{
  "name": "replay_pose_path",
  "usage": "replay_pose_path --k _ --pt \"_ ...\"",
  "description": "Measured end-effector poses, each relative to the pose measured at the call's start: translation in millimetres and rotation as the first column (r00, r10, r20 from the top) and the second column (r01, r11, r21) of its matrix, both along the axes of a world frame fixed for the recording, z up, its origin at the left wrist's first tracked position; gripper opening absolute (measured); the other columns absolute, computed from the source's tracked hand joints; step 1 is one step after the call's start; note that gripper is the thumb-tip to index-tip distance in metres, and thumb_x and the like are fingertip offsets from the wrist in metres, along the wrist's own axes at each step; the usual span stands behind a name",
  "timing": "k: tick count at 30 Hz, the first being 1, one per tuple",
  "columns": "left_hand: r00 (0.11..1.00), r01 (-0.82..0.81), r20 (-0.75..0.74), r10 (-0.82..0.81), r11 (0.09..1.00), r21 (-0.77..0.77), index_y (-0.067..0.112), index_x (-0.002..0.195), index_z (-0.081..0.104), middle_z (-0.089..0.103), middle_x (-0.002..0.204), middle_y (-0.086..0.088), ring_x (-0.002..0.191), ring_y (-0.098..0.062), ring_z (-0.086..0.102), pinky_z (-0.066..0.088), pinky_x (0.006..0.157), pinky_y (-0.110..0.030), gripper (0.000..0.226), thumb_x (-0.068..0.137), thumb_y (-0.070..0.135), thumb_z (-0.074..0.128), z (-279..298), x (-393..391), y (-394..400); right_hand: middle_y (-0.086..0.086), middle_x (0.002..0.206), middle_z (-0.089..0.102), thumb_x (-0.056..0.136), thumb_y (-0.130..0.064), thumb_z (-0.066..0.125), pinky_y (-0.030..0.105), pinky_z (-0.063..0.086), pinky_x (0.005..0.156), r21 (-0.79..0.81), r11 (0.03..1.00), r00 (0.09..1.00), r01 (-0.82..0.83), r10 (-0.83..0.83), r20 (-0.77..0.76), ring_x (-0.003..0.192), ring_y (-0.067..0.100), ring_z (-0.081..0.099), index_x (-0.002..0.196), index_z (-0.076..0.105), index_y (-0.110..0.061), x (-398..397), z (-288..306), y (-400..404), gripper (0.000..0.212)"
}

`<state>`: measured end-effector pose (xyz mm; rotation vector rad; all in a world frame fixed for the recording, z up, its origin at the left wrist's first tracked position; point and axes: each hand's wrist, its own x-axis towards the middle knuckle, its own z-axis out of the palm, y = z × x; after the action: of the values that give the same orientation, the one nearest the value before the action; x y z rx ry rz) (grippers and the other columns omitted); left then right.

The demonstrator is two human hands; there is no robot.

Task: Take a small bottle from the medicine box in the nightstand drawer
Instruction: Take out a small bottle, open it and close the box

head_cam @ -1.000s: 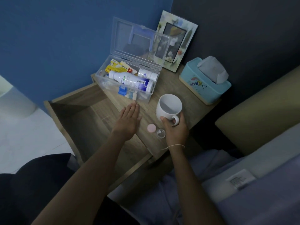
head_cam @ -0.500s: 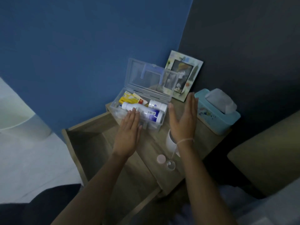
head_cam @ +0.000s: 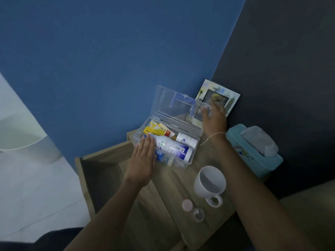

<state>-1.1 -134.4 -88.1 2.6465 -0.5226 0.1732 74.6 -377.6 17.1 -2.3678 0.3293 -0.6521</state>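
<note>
Head cam: 2 hands at medicine box (head_cam: 195,156), 2 white bottles.

A: Walls — one blue wall (head_cam: 108,60), one near-black wall (head_cam: 290,69). Nightstand (head_cam: 174,180), pale wood grain, greyish-brown.

B: Medicine box (head_cam: 192,160), clear plastic; blue latch on lid (head_cam: 181,100). Inside: large bottle (head_cam: 172,147), white with green lettering and dark blue label band. Small bottle (head_cam: 185,140), white, small blue mark. Carton (head_cam: 154,129), yellow with red and white.

A: Mug (head_cam: 210,182), plain white. Cap (head_cam: 187,205), pale pink. Beside it a small clear vial (head_cam: 198,213).

B: Tissue box (head_cam: 253,153), teal, small cartoon print in blue and yellow; tissue greyish-white. Picture frame (head_cam: 230,100), cream with floral pattern, dark edge.

A: Thin white string on right wrist (head_cam: 215,135).
</note>
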Motion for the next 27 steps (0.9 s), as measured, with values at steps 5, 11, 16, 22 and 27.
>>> replay_pose_path --k 5,11,16,22,27 --pt "0.999 0.034 -0.042 -0.033 0.999 0.023 0.014 0.151 -0.009 -0.016 0.159 -0.003 0.148 -0.022 -0.014 -0.001 0.123 -0.037 0.065 0.101 0.024 0.031 3.5 -1.3 4.3 0.007 0.11 0.044 0.084 -0.026 0.067 0.021 0.041 0.092 -0.042 0.993 0.982 -0.111 0.116 0.147 0.104 0.027 0.054 0.099 0.069 -0.012 -27.2 5.6 5.3 0.02" --pt "1.0 -0.02 -0.012 0.02 0.999 -0.032 0.01 0.151 -0.006 -0.011 0.16 -0.007 0.149 -0.022 -0.01 0.001 0.123 -0.036 0.071 0.095 0.019 0.037 7.3 -10.9 10.0 -0.018 0.096 0.058 0.069 -0.038 0.08 0.019 0.044 0.072 0.089 0.957 0.954 -0.276 0.284 -0.096 0.094 0.011 0.059 0.101 0.051 -0.034 -66.0 -6.5 26.1 0.042" --pt "0.993 -0.059 0.099 0.064 0.997 -0.048 0.006 0.151 0.0 -0.011 0.157 -0.005 0.147 -0.021 -0.01 0.0 0.12 -0.033 0.075 0.089 0.014 0.042 13.7 -16.9 22.2 0.01 0.123 0.056 0.076 -0.022 0.077 0.029 0.042 0.095 -0.172 0.885 0.887 -0.433 0.383 -0.259 0.114 0.025 0.052 0.135 0.05 -0.012 -87.2 -37.6 37.6 0.066" --pt "0.999 0.016 0.039 -0.021 0.994 0.11 0.011 0.152 -0.004 -0.007 0.162 -0.006 0.15 -0.022 -0.005 -0.002 0.121 -0.035 0.068 0.096 0.022 0.034 21.4 2.5 25.6 0.013 0.119 0.054 0.082 -0.013 0.071 0.03 0.043 0.099 -0.177 0.884 0.888 -0.432 0.382 -0.258 0.114 0.027 0.05 0.127 0.058 -0.006 -94.1 -43.1 45.9 0.047" --pt "1.0 0.01 0.008 -0.01 0.996 0.089 0.014 0.152 -0.006 -0.008 0.162 -0.003 0.15 -0.021 -0.005 0.003 0.123 -0.037 0.067 0.097 0.026 0.032 15.6 1.0 23.7 0.011 0.141 0.047 0.088 -0.017 0.064 0.019 0.032 0.101 -0.182 0.892 0.891 -0.413 0.354 -0.286 0.13 0.021 0.04 0.132 0.052 -0.007 -99.4 -47.7 51.0 0.047"
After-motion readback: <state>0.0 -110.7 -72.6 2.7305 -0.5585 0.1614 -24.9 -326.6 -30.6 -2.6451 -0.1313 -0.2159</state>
